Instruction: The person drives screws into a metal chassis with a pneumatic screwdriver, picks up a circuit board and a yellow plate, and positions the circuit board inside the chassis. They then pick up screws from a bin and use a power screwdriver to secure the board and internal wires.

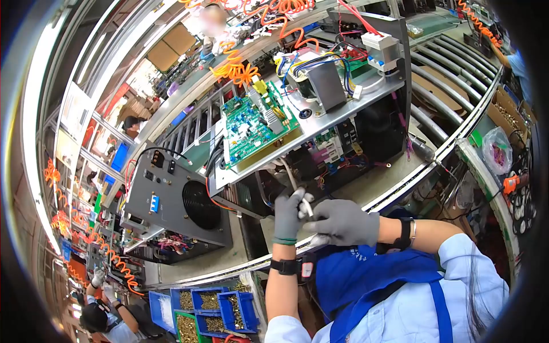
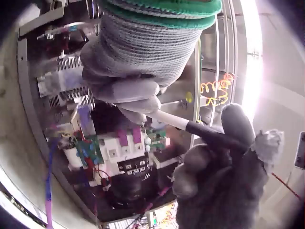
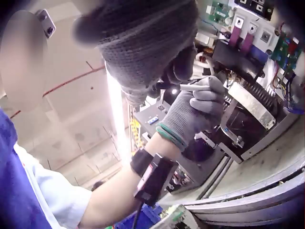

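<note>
No words, brands or numbers can be made out. Just below the right hand [image 1: 343,222], white lettering [image 1: 358,252] stands on the blue apron [image 1: 351,283], too small to read. On the wrist behind the left hand [image 1: 290,217], a black box [image 3: 156,181] bears a small pale label [image 1: 307,269] with reddish marks, also too small to make out as letters or figures.

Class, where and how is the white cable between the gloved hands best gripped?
Pinch the white cable across its exposed stretch between left hand and right hand, probably from above: it's slender, runs straight there and lies uncovered in the head view.
</note>
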A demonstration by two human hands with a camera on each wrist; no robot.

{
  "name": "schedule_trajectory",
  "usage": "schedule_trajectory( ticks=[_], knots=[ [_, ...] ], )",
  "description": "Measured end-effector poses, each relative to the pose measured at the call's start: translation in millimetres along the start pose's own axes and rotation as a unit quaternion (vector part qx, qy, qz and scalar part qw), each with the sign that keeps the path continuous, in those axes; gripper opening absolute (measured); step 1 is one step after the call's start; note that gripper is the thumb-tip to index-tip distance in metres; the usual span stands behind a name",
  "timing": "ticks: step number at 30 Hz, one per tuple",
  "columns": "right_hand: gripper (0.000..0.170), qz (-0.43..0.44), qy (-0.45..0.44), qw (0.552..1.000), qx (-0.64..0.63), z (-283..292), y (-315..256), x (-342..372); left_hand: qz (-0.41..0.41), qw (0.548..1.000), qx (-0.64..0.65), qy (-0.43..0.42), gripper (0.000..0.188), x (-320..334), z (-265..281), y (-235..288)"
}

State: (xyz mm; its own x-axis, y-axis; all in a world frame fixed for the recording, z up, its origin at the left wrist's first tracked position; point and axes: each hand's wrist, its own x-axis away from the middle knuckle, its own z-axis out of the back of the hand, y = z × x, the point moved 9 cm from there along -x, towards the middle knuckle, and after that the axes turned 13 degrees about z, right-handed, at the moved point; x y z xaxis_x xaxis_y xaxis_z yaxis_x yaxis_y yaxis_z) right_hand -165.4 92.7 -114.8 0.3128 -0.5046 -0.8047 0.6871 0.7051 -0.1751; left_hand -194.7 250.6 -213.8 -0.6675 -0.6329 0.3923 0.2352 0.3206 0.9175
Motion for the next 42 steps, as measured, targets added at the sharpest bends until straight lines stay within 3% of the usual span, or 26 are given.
schedule_trajectory(
  ticks=[3, 5, 7, 8, 9, 11, 12, 13, 15, 16, 18, 20, 21, 22, 23, 25, 26, 28, 29, 31, 32, 33, 35, 38, 39, 42],
  knots=[
    [0.034, 0.034, -0.057, 0.997, -0.049, -42.5, 13.2, -5.7, -0.088, 0.993, -0.002, 0.083, 0.014, -16.0, 33.7, 0.5],
    [0.035, 0.019, -0.117, 0.99, -0.081, -77.3, 34.2, -0.4, -0.067, 0.994, -0.045, 0.076, 0.012, -25.7, 41.4, -1.7],
    [0.028, -0.09, -0.068, 0.992, -0.055, -78.9, 67.2, 1.1, -0.151, 0.97, -0.142, 0.127, 0.012, -52.4, 54.7, -4.2],
    [0.028, -0.138, 0.009, 0.989, -0.057, -62.5, 82.3, 3.5, -0.234, 0.97, -0.017, 0.062, 0.014, -67.2, 52.3, -13.4],
    [0.028, -0.139, 0.008, 0.989, -0.052, -60.0, 86.6, 5.5, -0.263, 0.948, -0.147, 0.098, 0.016, -56.4, 31.5, 0.0],
    [0.044, -0.443, 0.216, 0.847, -0.199, -44.7, 134.1, 63.8, -0.101, 0.967, -0.18, 0.15, 0.018, -43.6, 5.7, -0.4],
    [0.051, -0.509, 0.187, 0.833, -0.115, -39.9, 151.5, 92.7, -0.056, 0.943, -0.268, 0.19, 0.02, -64.6, 10.9, -20.4],
    [0.051, -0.516, 0.191, 0.829, -0.104, -46.2, 162.0, 107.8, -0.056, 0.945, -0.269, 0.176, 0.02, -68.8, 3.5, -29.4],
    [0.055, -0.412, 0.259, 0.873, 0.008, -51.7, 163.6, 128.6, -0.172, 0.82, -0.42, 0.349, 0.027, -54.2, -2.3, -17.2],
    [0.055, -0.312, 0.256, 0.904, 0.139, -61.6, 158.0, 131.0, -0.174, 0.824, -0.421, 0.337, 0.027, -58.3, -5.3, -22.2],
    [0.05, -0.363, 0.256, 0.882, 0.159, -125.1, 205.6, 183.6, -0.151, 0.812, -0.445, 0.347, 0.03, -65.1, 6.2, -27.4],
    [0.046, -0.4, 0.26, 0.86, 0.18, -112.2, 209.8, 177.1, -0.106, 0.803, -0.452, 0.374, 0.039, -70.2, 15.2, -25.7],
    [0.039, -0.546, 0.303, 0.776, -0.085, -99.9, 200.6, 170.2, -0.115, 0.805, -0.452, 0.367, 0.039, -70.8, 12.9, -25.2],
    [0.033, -0.633, 0.319, 0.616, -0.343, -117.4, 183.5, 163.1, -0.134, 0.807, -0.441, 0.37, 0.043, -68.6, 12.9, -25.6],
    [0.033, -0.631, 0.33, 0.618, -0.335, -111.8, 186.7, 163.4, -0.154, 0.809, -0.428, 0.372, 0.048, -67.8, 13.2, -26.8],
    [0.027, -0.641, 0.356, 0.497, -0.463, -130.5, 180.7, 173.5, -0.162, 0.801, -0.42, 0.394, 0.051, -68.4, 13.9, -30.5],
    [0.027, -0.639, 0.371, 0.498, -0.453, -128.4, 176.0, 178.3, -0.192, 0.807, -0.415, 0.373, 0.061, -70.8, 15.5, -36.2],
    [0.029, -0.557, 0.352, 0.622, -0.423, -107.0, 166.4, 164.6, -0.216, 0.836, -0.377, 0.335, 0.075, -66.6, 13.1, -35.9],
    [0.029, -0.555, 0.367, 0.622, -0.413, -85.0, 156.9, 164.0, -0.211, 0.857, -0.347, 0.318, 0.076, -60.0, 9.5, -30.6],
    [0.044, -0.634, 0.219, 0.606, -0.427, -66.9, 119.2, 158.8, -0.249, 0.915, -0.208, 0.24, 0.067, -90.9, 29.3, -67.0],
    [0.048, -0.618, 0.236, 0.641, -0.388, -47.2, 109.4, 162.4, -0.234, 0.932, -0.145, 0.235, 0.035, -32.9, -15.6, -22.4],
    [0.05, -0.597, 0.273, 0.671, -0.346, -21.7, 95.7, 167.9, -0.235, 0.931, -0.15, 0.235, 0.035, -15.4, -21.1, -21.3],
    [0.047, -0.539, 0.35, 0.744, -0.181, 41.8, 71.6, 188.2, -0.016, 0.989, -0.014, 0.146, 0.036, -21.1, -21.9, -63.6],
    [0.038, -0.589, 0.354, 0.718, 0.11, 116.5, 58.8, 257.8, -0.024, 0.987, 0.035, 0.152, 0.03, 6.7, -7.8, -96.3],
    [0.038, -0.539, 0.407, 0.724, 0.143, 147.1, 52.1, 251.8, -0.039, 0.987, 0.043, 0.153, 0.029, 14.3, -3.5, -108.0],
    [0.041, -0.596, 0.309, 0.715, 0.197, 170.9, 87.9, 249.1, -0.02, 0.988, -0.006, 0.154, 0.028, 51.2, -18.9, -115.0]
  ],
)
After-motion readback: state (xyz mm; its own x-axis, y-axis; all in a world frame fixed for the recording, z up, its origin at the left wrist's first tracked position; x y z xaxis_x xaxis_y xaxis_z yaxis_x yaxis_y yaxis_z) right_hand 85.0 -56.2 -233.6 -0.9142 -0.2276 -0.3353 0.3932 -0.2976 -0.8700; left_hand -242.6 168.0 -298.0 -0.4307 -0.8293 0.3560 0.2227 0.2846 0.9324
